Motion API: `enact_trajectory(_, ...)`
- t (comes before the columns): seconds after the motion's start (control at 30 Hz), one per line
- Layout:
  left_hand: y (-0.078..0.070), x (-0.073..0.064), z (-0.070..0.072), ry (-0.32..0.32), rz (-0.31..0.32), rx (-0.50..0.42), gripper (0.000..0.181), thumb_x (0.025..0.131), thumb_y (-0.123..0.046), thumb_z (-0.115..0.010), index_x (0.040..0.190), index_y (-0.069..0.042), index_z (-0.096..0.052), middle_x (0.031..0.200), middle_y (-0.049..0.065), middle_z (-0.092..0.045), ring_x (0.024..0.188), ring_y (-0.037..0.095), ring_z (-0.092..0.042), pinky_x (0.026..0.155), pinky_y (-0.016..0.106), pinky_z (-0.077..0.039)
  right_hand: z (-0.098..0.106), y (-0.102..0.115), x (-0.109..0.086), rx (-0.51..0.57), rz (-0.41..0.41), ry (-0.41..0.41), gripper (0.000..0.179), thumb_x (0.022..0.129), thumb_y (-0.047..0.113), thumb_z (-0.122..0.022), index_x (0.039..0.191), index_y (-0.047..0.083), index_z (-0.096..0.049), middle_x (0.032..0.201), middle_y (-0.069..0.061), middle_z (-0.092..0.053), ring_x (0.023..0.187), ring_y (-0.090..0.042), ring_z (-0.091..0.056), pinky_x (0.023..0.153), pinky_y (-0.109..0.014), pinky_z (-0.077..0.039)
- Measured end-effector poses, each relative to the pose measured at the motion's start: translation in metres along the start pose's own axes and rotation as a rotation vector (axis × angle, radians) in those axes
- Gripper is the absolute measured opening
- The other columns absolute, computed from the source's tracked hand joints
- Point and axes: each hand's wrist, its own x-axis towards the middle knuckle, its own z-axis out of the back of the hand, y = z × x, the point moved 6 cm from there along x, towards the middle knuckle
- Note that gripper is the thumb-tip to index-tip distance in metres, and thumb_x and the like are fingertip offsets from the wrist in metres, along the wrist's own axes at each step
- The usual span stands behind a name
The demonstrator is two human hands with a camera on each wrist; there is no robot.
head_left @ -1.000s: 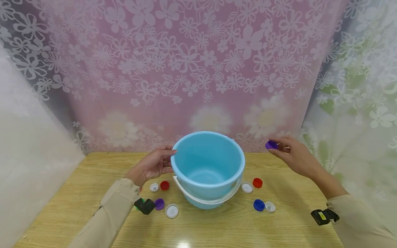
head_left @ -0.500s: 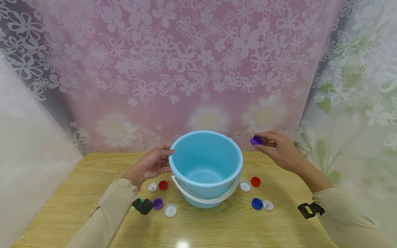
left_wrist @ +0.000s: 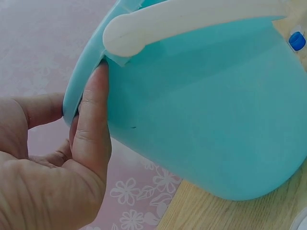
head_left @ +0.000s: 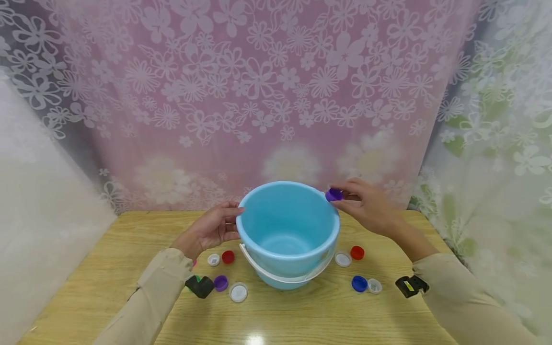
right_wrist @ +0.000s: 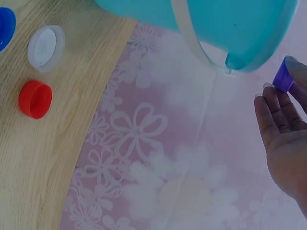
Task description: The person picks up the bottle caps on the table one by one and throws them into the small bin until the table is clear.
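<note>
A pink curtain (head_left: 267, 100) printed with white flowers hangs behind the wood-grained tabletop (head_left: 310, 318); blurred pale blooms (head_left: 366, 160) with yellowish centres run along the curtain's lower part; a whitish cloth (head_left: 47, 206) hangs on the left; a pale sheet (head_left: 504, 163) with green leaves and white flowers hangs on the right; a bright patch of reflected light (head_left: 255, 339) gleams on the tabletop's near side.

No legible lettering, labels, numbers or signs anywhere.

Left of the bucket (head_left: 286, 268), we see only slivers of a green cap (head_left: 198, 278) (the black wrist camera (head_left: 201, 287) covers it) and of something pink (head_left: 194, 262), behind the sleeve (head_left: 166, 275).
</note>
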Motion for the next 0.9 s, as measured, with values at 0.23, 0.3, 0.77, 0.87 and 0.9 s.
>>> enact_trajectory(0.23, 0.000, 0.002, -0.002, -0.013, -0.001, -0.015, 0.016, 0.098, -0.013, -0.053, 0.111, -0.007, -0.045, 0.087, 0.013, -0.064, 0.070, 0.021, -0.069, 0.060, 0.032, -0.058, -0.015, 0.005, 0.006, -0.005, 0.016, 0.016, 0.042, 0.092, 0.027, -0.067, 0.129, 0.009, -0.059, 0.117, -0.001, -0.055, 0.106, -0.021, -0.059, 0.088, -0.041, -0.052)
enact_trajectory(0.3, 0.001, 0.001, -0.001, -0.014, -0.005, -0.017, 0.016, 0.098, -0.013, -0.053, 0.111, -0.007, -0.045, 0.087, 0.013, -0.065, 0.070, 0.022, -0.069, 0.060, 0.032, -0.058, -0.019, 0.007, 0.008, -0.011, 0.022, 0.021, 0.043, 0.091, 0.025, -0.067, 0.130, 0.009, -0.058, 0.118, -0.002, -0.056, 0.107, -0.022, -0.059, 0.087, -0.044, -0.052)
enact_trajectory(0.77, 0.002, 0.000, 0.001, -0.014, -0.007, -0.024, 0.017, 0.098, -0.013, -0.054, 0.111, -0.008, -0.045, 0.086, 0.013, -0.066, 0.068, 0.021, -0.069, 0.058, 0.030, -0.057, -0.037, 0.021, 0.020, -0.034, 0.092, 0.050, 0.043, 0.089, 0.019, -0.070, 0.128, 0.007, -0.060, 0.120, -0.007, -0.056, 0.105, -0.023, -0.059, 0.087, -0.043, -0.052)
enact_trajectory(0.87, 0.002, 0.000, 0.001, -0.016, -0.010, -0.026, 0.015, 0.098, -0.013, -0.054, 0.110, -0.008, -0.046, 0.086, 0.013, -0.066, 0.068, 0.021, -0.069, 0.057, 0.030, -0.057, -0.041, 0.024, 0.024, -0.034, 0.099, 0.056, 0.042, 0.088, 0.018, -0.071, 0.127, 0.009, -0.061, 0.118, -0.006, -0.057, 0.104, -0.021, -0.059, 0.086, -0.042, -0.053)
enact_trajectory(0.9, 0.002, 0.000, 0.002, -0.017, -0.011, -0.026, 0.015, 0.098, -0.013, -0.054, 0.110, -0.008, -0.046, 0.086, 0.013, -0.066, 0.067, 0.021, -0.069, 0.057, 0.030, -0.057, -0.042, 0.025, 0.025, -0.036, 0.098, 0.058, 0.042, 0.088, 0.019, -0.072, 0.127, 0.009, -0.061, 0.117, -0.005, -0.057, 0.103, -0.020, -0.058, 0.085, -0.041, -0.053)
